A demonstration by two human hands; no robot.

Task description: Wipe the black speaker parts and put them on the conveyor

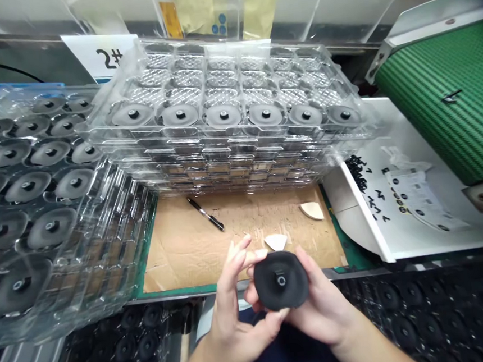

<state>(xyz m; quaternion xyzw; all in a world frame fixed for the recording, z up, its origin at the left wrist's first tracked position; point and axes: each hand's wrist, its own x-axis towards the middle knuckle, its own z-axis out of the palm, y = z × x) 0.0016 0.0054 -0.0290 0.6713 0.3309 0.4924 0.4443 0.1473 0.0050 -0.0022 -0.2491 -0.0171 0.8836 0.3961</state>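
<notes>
A black, dish-shaped rubber disc with a short hollow stub at its centre is held in front of my body, its stub side facing up at me. My right hand grips it along the right and lower edge. On the left side, my left hand has its thumb at the lower rim and fingertips at the upper left rim, some fingers partly behind the disc. Just beyond the disc, a white wedge-shaped pad lies on the cardboard sheet.
Stacked clear trays stand at the back, the top one with a front row of similar discs. More filled trays are at left. A pen and another wedge pad lie on the cardboard. Right are a white bin and green conveyor belt.
</notes>
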